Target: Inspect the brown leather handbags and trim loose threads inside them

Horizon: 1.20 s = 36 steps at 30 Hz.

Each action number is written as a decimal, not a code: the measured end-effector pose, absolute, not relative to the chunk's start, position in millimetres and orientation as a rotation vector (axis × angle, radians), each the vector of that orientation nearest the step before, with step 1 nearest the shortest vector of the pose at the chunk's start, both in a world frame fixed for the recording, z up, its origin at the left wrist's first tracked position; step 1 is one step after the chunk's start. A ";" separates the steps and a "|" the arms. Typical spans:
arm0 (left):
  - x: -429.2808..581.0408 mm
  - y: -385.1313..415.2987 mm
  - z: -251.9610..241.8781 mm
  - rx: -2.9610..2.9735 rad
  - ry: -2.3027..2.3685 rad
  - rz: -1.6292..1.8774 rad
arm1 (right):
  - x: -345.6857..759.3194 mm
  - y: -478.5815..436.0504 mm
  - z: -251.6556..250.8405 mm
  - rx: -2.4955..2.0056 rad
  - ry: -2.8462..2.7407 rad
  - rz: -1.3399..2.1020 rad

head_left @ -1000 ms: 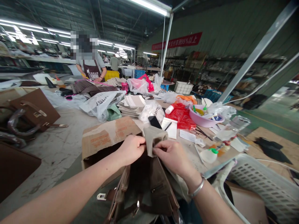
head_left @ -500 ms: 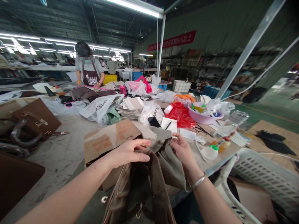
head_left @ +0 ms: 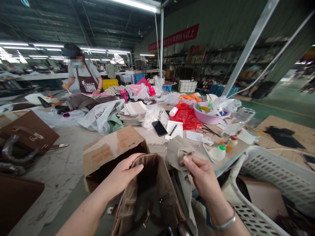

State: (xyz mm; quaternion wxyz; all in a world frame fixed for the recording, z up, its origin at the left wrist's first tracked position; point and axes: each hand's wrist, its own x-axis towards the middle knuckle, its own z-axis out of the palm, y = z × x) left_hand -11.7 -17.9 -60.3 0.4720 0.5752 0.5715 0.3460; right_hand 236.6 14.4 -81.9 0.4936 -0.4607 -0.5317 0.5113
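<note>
A brown leather handbag (head_left: pixel 150 196) stands open in front of me at the table's near edge. My left hand (head_left: pixel 121 175) grips its left rim, fingers curled over the edge and holding the mouth open. My right hand (head_left: pixel 200 173) pinches a grey-beige cloth (head_left: pixel 178 152), which bunches above my fingers and hangs down beside the bag's right side. A silver bangle (head_left: pixel 222 223) sits on my right wrist.
An open cardboard box (head_left: pixel 110 150) lies behind the bag. A white plastic basket (head_left: pixel 273 177) stands at the right. On the table (head_left: pixel 64 167) are a black phone (head_left: pixel 159 128), a pink bowl (head_left: pixel 210 118), a red bag (head_left: pixel 185 116) and brown bags (head_left: pixel 27 132). A person in an apron (head_left: pixel 85 80) works at the far side.
My right hand drew the grey cloth out of the bag and off to the right. My left hand shifted from the cloth to the bag's left rim, and the bag's mouth now gapes open.
</note>
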 end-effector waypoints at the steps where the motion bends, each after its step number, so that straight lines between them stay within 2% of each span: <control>1: -12.0 -16.9 -61.5 1.392 1.378 0.854 | 233.3 11.3 -80.2 -1.145 -1.337 1.209; 10: -13.9 -13.8 -65.6 1.353 1.355 0.944 | 204.0 8.7 -70.7 -1.279 -1.630 1.168; 15: -9.8 -12.4 -72.3 1.288 1.300 1.002 | 198.1 17.4 -57.3 -1.415 -1.800 0.915; 21: -8.5 -9.5 -73.1 1.305 1.307 0.997 | 186.0 34.4 -47.1 -1.325 -1.999 0.615; 27: -10.1 -9.3 -68.6 1.327 1.324 0.983 | 179.8 51.1 -50.8 -1.148 -2.095 0.619; 32: -8.5 -9.4 -66.5 1.310 1.320 1.003 | 175.9 53.7 -52.7 -1.215 -2.102 0.534; 36: -7.4 -10.8 -67.2 1.270 1.333 1.005 | 173.6 49.5 -57.4 -1.276 -1.961 0.655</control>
